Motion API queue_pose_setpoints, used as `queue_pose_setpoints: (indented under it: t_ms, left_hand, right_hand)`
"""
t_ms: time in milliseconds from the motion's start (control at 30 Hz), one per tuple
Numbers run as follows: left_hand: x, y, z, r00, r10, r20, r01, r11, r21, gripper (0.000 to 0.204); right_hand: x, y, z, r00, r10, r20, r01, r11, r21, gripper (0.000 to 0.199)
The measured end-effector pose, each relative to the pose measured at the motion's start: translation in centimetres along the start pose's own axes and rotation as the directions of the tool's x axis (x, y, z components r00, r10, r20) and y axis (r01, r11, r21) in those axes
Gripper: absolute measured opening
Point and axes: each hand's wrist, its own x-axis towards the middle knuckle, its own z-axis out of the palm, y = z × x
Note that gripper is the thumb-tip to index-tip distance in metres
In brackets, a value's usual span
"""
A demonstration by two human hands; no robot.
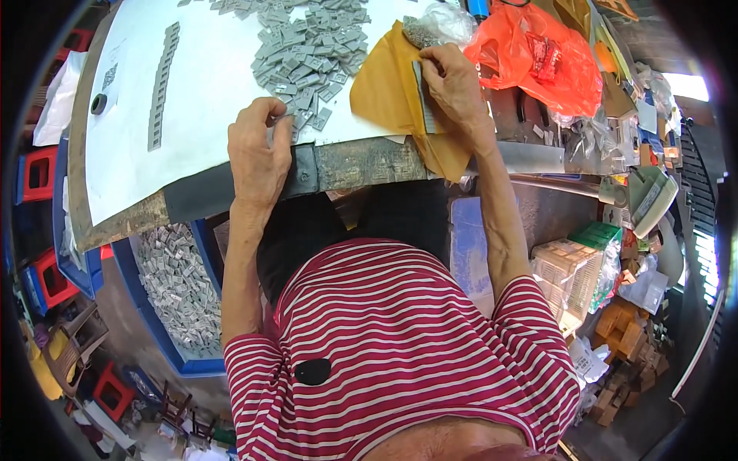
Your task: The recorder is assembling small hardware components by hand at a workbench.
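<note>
My left hand [260, 154] is over the table's near edge, thumb and fingers curled together. What they pinch is too small to make out. Just beyond it lies a heap of small flat grey pieces [311, 58], spreading toward the table's far side. My right hand [457, 86] rests over a yellow-brown sheet [382, 84] that hangs past the edge. Its fingers are closed at the far end of a narrow row of grey pieces [429, 107] on that sheet; the fingertips hide what they hold.
A long line of grey pieces [163, 84] and a dark ring [98, 104] lie on the white table covering [204, 96]. At the right sits a red plastic bag [569, 88]. Below the table stands a blue tub [201, 366] of grey pieces. Crates [567, 269] stand lower right.
</note>
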Motion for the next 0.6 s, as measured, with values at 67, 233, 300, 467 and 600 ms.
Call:
queue_pose_setpoints:
  t_ms: [67,233,300,467,600]
  left_hand:
    - [-0.3,0.3,-0.3,0.999,-0.043,0.016,0.043,0.999,-0.004,0.014]
    - [-0.7,1.0,-0.6,0.998,-0.045,0.031,0.048,0.994,-0.100,0.013]
    - [-0.7,1.2,-0.7,0.998,-0.048,0.040,0.052,0.992,-0.117,0.013]
    - [-0.8,1.3,-0.5,0.997,-0.047,0.065,0.057,0.985,-0.163,0.011]
    - [-1.1,1.1,-0.6,0.996,-0.053,0.078,0.066,0.982,-0.176,0.011]
  right_hand:
    - [0.2,-0.1,0.1,0.999,-0.029,0.036,0.031,0.999,-0.039,0.008]
    - [0.6,0.0,-0.2,0.973,-0.080,0.216,0.113,0.982,-0.148,0.012]
    - [0.8,0.3,-0.2,0.963,-0.134,0.233,0.172,0.973,-0.153,0.012]
    - [1.4,0.9,-0.4,0.918,-0.183,0.352,0.278,0.930,-0.240,0.012]
    - [1.8,1.1,-0.2,0.888,-0.213,0.407,0.342,0.897,-0.278,0.010]
